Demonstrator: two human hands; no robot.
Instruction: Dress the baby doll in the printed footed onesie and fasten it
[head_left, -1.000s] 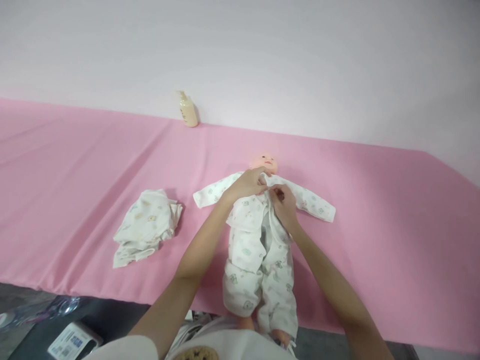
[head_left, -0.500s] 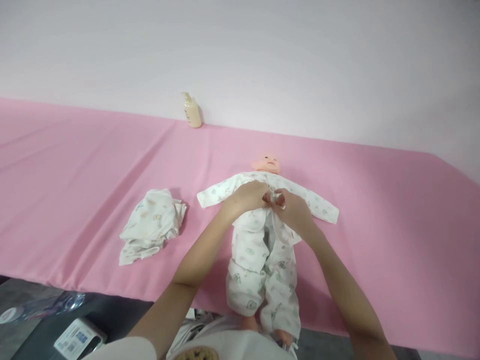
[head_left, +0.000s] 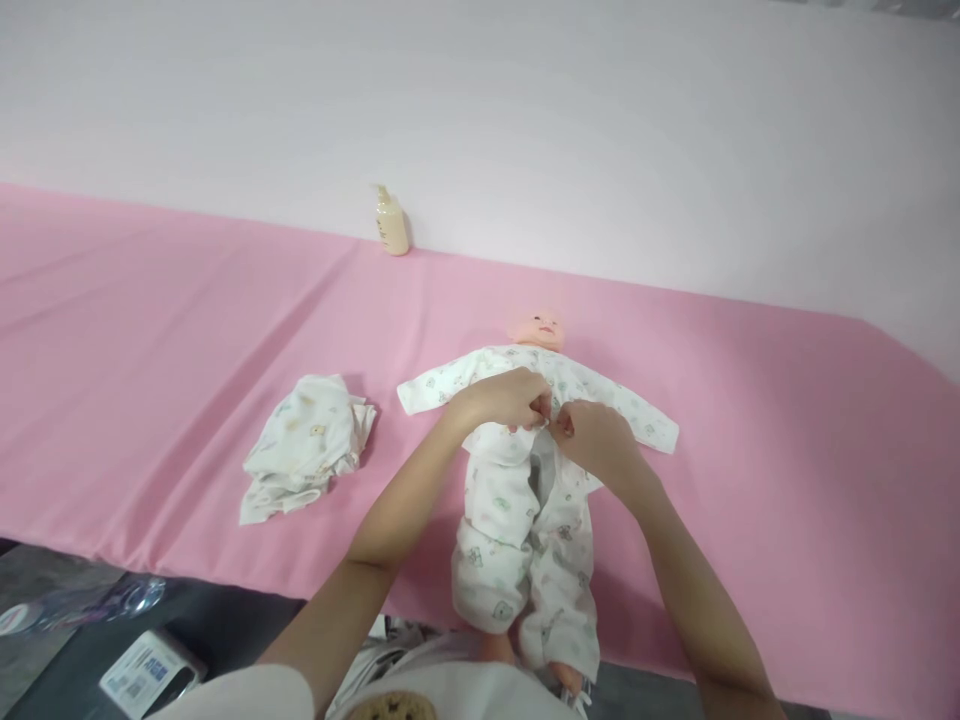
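Observation:
A baby doll (head_left: 546, 330) lies on its back, dressed in a white patterned jacket (head_left: 442, 383) with the sleeves spread, and matching trousers (head_left: 495, 570). Over the doll's belly my left hand (head_left: 517, 398) pinches one front edge of the jacket. Close beside it, my right hand (head_left: 596, 435) has its fingers closed on the other front edge. Below the hands the jacket's lower front parts in a gap. Fingertips and any fastener between them are too small to make out.
Left of the doll a bundle of white printed cloth (head_left: 307, 440) lies on the pink sheet (head_left: 187, 400). A pump bottle (head_left: 392, 222) stands by the wall. Below the table edge are a plastic bottle (head_left: 82, 605) lying on its side and a white box with printed codes (head_left: 146, 675).
Both hands have moved slightly down the jacket front, toward its hem. The upper front now lies closed above them. The camera view has shifted a little.

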